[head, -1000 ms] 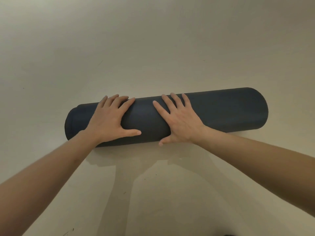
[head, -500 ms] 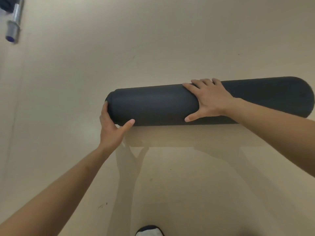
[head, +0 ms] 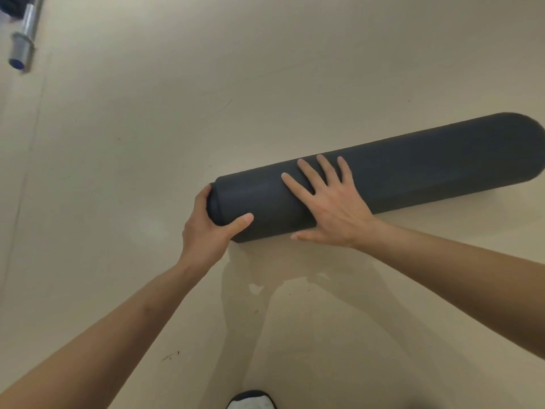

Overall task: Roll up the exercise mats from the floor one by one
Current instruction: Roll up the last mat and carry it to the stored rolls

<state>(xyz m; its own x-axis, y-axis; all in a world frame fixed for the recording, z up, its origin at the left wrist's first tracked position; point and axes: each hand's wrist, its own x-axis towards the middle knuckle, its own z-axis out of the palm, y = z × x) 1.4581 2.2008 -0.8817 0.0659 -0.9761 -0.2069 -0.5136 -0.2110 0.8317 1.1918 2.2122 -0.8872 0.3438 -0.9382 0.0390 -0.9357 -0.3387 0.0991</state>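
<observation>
While your left hand cups the left end of the rolled mat, fingers curled round the end face and thumb pressed on the side facing you, your right hand lies flat and spread on top of the roll just beside it, gripping nothing. The mat is fully wound and lies on the floor, running from the middle of the floor in view up toward its right side, its far end well apart from both hands. Finding one: at the left end the inner core stands slightly proud of the outer wrap; a push from the cupping hand that is off the roll's axis could drive it askew rather than flush and leave the ends uneven. Finding two: only a flat palm bears on the outer wrap, and I cannot tell where the loose edge sits; lift that palm early and the foam is likely to spring open. Finding three: the right half is unrestrained, so pressure at one end may swing the roll on the smooth floor or slacken it there. Your shoe at the near edge and the metal bar at the far left corner are well apart from the roll; judged no hazard.
</observation>
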